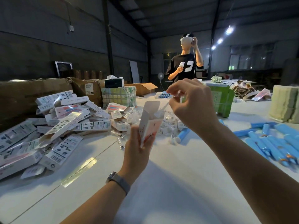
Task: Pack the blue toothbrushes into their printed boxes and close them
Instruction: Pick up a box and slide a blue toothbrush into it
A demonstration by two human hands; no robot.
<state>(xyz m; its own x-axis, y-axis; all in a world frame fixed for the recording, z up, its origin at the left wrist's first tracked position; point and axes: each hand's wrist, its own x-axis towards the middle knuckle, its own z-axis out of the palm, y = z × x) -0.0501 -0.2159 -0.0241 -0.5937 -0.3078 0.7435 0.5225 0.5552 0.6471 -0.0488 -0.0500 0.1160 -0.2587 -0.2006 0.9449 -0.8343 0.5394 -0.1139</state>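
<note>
My left hand [137,147] grips a printed box [149,122] upright above the table, its top flap standing open. My right hand [192,104] is just above the box mouth and pinches a small clear plastic packet [163,109] that dips into the opening. A heap of blue toothbrushes [271,143] lies on the table at the right. One more blue toothbrush [182,135] lies behind the box, next to small clear packets [134,117]. A large pile of printed boxes [53,125] covers the table's left side.
The white table [161,183] spreads below my arms. Cardboard cartons [32,92] stand at the back left, a green crate [223,101] and a yellowish stack [286,102] at the right. A person in a black shirt [186,65] stands beyond the table.
</note>
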